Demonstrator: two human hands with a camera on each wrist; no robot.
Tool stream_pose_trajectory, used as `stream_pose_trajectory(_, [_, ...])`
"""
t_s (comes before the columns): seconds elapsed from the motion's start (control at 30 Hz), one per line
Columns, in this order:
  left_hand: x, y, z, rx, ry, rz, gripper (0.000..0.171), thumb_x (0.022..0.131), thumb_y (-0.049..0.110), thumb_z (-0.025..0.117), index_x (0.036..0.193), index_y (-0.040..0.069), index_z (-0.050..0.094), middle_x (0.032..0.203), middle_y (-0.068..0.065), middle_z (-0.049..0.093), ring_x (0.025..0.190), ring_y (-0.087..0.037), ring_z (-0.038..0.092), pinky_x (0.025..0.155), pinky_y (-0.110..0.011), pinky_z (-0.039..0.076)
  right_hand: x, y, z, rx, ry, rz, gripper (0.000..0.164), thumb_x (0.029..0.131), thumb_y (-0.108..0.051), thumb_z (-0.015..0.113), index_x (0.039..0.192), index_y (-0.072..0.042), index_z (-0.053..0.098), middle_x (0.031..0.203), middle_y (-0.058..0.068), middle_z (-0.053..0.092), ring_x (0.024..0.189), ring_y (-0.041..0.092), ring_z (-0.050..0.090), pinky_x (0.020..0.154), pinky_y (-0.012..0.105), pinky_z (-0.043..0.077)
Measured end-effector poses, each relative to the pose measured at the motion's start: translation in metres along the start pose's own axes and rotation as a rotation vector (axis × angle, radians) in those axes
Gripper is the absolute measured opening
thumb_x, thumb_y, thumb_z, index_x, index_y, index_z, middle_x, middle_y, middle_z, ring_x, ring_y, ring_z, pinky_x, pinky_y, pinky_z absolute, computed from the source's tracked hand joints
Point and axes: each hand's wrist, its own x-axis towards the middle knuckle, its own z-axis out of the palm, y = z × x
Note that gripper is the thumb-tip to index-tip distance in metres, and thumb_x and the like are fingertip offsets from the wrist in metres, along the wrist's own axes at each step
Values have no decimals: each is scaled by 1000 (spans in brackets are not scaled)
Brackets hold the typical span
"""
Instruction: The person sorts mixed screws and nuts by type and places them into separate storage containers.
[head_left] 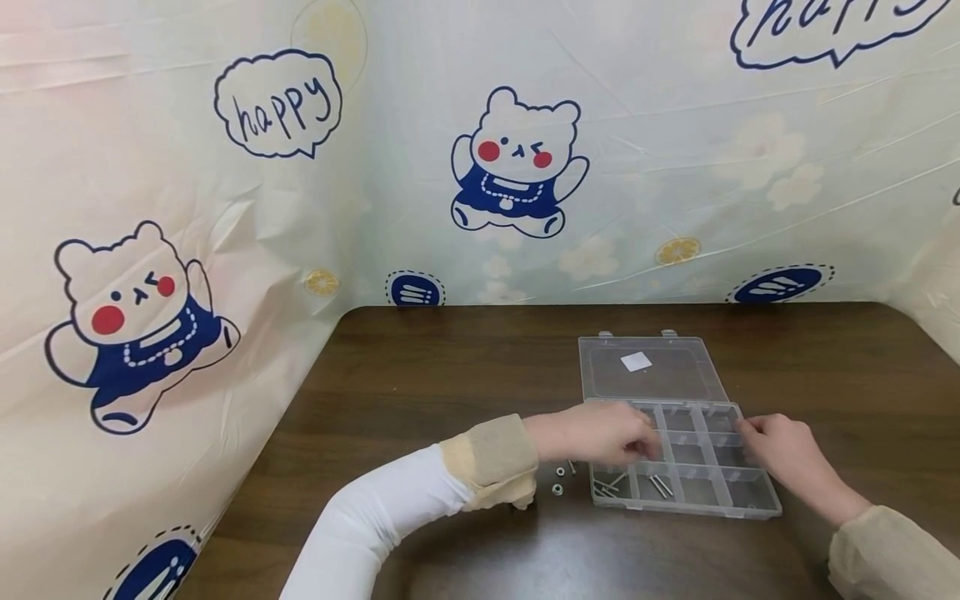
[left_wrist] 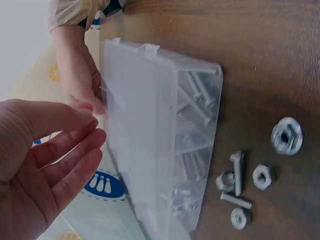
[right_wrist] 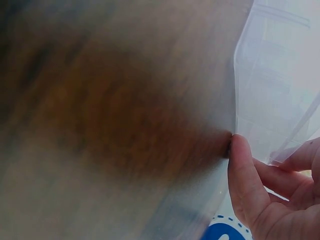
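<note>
A clear plastic compartment box (head_left: 723,475) lies on the table with its lid (head_left: 660,383) folded back. Over its left part hovers my left hand (head_left: 603,433), palm down in the head view. Its fingers (left_wrist: 75,172) are loosely bent, with the thumb near the fingertips and nothing visible between them. My right hand (head_left: 787,450) pinches the box's right edge between thumb and fingers. Bolts (left_wrist: 200,100) lie in the near-left compartment, and screws (head_left: 660,486) in the one beside it. Several nuts (left_wrist: 185,200) show through the box wall in the left wrist view.
Left of the box, loose hardware lies on the wooden table (head_left: 450,367): a flange nut (left_wrist: 287,136), a hex nut (left_wrist: 262,176), a bolt (left_wrist: 238,172) and other small pieces. A printed curtain (head_left: 637,167) hangs behind the table and along its left side.
</note>
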Motion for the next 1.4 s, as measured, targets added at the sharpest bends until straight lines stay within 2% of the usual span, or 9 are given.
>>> stream_pose_trajectory(0.23, [-8, -11, -15, 5, -14, -63, 18, 86, 12, 57, 97, 19, 68, 90, 13, 62, 80, 4, 53, 71, -9, 39, 0, -1, 0, 11, -11, 8, 41, 94, -21, 37, 62, -6, 57, 50, -3, 43, 49, 14, 38, 47, 29, 29])
stream_pose_trajectory(0.37, [-14, -20, -21, -5, -31, -94, 16, 85, 12, 57, 96, 18, 68, 86, 12, 61, 77, 1, 52, 69, -13, 41, 0, 0, 0, 12, -11, 10, 41, 95, -21, 37, 64, -6, 58, 51, -3, 44, 50, 14, 39, 47, 29, 30])
stream_pose_trajectory(0.63, [-27, -33, -23, -35, -75, -169, 13, 85, 14, 57, 91, 17, 68, 78, 12, 58, 72, 0, 51, 65, -16, 42, 1, 1, 0, 8, -23, 18, 41, 95, -22, 36, 65, -5, 59, 52, -3, 44, 51, 14, 39, 48, 29, 30])
stream_pose_trajectory(1.03, [-40, -56, -11, -37, -54, -260, 13, 77, 10, 60, 86, 16, 68, 76, 10, 62, 68, 0, 52, 63, -16, 42, 1, 2, 1, 2, -7, 13, 40, 94, -21, 37, 64, -6, 58, 51, -3, 43, 50, 14, 38, 48, 29, 30])
stream_pose_trajectory(1.27, [-49, -67, 0, -54, -86, -306, 14, 75, 7, 62, 86, 14, 68, 75, 9, 60, 68, -3, 53, 62, -16, 42, 1, 1, 0, 2, -16, 12, 40, 94, -21, 36, 66, -5, 59, 51, -3, 42, 50, 14, 38, 49, 29, 30])
stream_pose_trajectory(1.4, [-53, -70, 6, -57, -98, -336, 13, 73, 7, 64, 84, 14, 67, 76, 7, 61, 68, -4, 54, 61, -16, 42, 1, 1, 1, -7, -9, 7, 41, 94, -21, 36, 62, -7, 56, 50, -3, 42, 50, 14, 37, 49, 29, 29])
